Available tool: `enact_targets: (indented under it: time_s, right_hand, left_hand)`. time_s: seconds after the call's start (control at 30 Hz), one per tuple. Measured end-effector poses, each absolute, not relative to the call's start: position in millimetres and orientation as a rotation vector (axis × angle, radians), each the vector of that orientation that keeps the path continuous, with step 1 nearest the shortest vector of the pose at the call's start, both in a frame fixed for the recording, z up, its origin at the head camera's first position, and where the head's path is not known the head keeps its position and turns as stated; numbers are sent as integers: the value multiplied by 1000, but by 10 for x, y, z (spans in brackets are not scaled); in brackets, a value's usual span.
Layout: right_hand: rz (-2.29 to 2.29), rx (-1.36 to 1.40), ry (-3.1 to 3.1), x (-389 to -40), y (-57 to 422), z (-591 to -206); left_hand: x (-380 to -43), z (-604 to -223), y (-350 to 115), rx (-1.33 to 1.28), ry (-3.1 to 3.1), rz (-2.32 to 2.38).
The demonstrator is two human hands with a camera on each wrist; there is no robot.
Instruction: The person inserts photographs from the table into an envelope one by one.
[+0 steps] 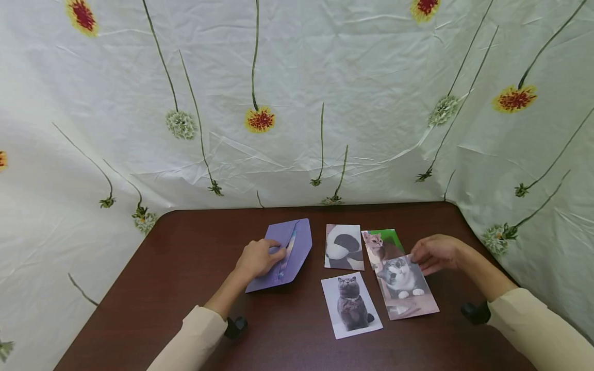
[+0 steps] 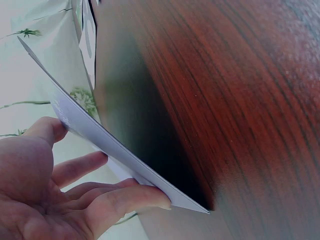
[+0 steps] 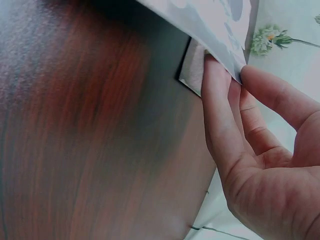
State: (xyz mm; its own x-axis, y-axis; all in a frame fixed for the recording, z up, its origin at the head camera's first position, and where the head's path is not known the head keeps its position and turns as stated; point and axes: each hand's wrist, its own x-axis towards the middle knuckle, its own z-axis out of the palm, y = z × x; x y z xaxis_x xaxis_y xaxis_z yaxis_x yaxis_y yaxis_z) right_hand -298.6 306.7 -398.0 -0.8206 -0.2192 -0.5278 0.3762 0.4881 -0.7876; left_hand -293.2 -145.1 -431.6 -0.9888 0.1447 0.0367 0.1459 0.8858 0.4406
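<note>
My left hand [image 1: 261, 259] holds a purple envelope [image 1: 300, 247] on the left part of the table, thumb and fingers at its opening. Something light and patterned shows inside the opening. In the left wrist view the envelope [image 2: 120, 150] slants up off the wood. On the right, my right hand [image 1: 436, 253] pinches the upper right corner of a photo of a grey-and-white cat [image 1: 403, 283]. The right wrist view has that photo [image 3: 205, 25] tilted above the table, its corner between thumb and fingers. It partly covers a photo of a brown kitten on green [image 1: 378, 245].
Between the hands lie a photo of a black-and-white shape [image 1: 344, 246] and, nearer, one of a sitting dark grey cat [image 1: 352, 305]. All lie on a dark brown wooden table [image 1: 195, 288]. A white flowered cloth [image 1: 297, 77] hangs behind it.
</note>
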Motion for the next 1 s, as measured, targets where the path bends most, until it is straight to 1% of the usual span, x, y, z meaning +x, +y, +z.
enact_targets:
  time_s: [0.6,1.0]
  right_hand:
    - [-1375,136,2163,-3072,3026,-3838]
    - [-1408,107,2162,-3137,2901,-3747]
  left_hand:
    - [-2942,-4330,-1451,-231,-3050,-705]
    - [-2942,-4331,-1451,-229,-3050,-706]
